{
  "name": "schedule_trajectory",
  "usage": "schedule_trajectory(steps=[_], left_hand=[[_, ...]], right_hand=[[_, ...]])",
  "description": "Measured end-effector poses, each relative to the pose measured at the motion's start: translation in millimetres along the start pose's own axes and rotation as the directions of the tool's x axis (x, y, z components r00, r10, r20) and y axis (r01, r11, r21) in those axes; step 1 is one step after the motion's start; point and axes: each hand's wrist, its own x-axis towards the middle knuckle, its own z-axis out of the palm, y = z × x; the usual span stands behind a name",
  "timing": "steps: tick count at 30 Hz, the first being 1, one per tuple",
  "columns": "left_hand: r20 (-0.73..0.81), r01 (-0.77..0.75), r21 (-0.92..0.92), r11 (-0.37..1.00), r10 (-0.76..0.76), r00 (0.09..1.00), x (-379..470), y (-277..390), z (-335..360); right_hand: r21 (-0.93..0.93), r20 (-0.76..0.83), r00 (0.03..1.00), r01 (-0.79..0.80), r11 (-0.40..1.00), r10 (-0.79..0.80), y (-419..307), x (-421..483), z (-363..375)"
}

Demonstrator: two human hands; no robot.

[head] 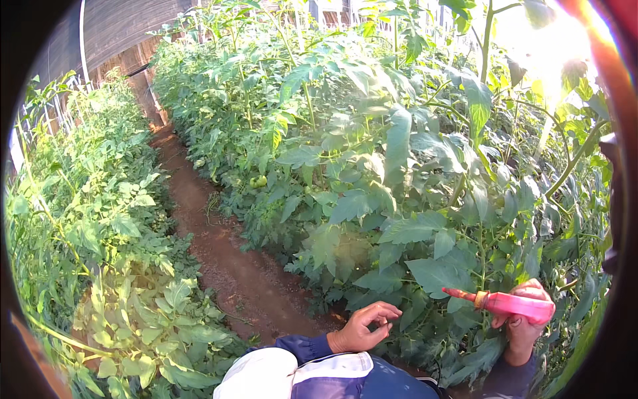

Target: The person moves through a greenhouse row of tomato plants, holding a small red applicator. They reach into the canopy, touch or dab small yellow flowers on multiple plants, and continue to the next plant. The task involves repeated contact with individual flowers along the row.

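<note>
My right hand [523, 319] is closed around a pink plastic squeeze bottle [518, 306] at the lower right. The bottle lies roughly level, and its red nozzle points left beside tomato leaves [441, 274]. My left hand [366, 326] is held in front of my body at the lower middle, its fingers loosely curled and apart, with nothing seen in it. Tomato foliage stands close beyond both hands. A tomato stem [482, 259] rises just behind the bottle's neck.
A dirt path [239, 279] runs between two dense rows of tomato plants [124, 224]. Green tomatoes [258, 181] hang at the path's right side. A dark net wall [124, 25] stands at the back left. Strong sun glares at the upper right.
</note>
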Motion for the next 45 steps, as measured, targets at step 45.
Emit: schedule_trajectory(steps=[45], left_hand=[[-0.1,-0.16,-0.269,0.95,0.138,0.985,544.3,169.9,-503.2]], right_hand=[[0.011,-0.669,0.708,0.315,0.949,-0.227,-58.7,184.1,414.0]])
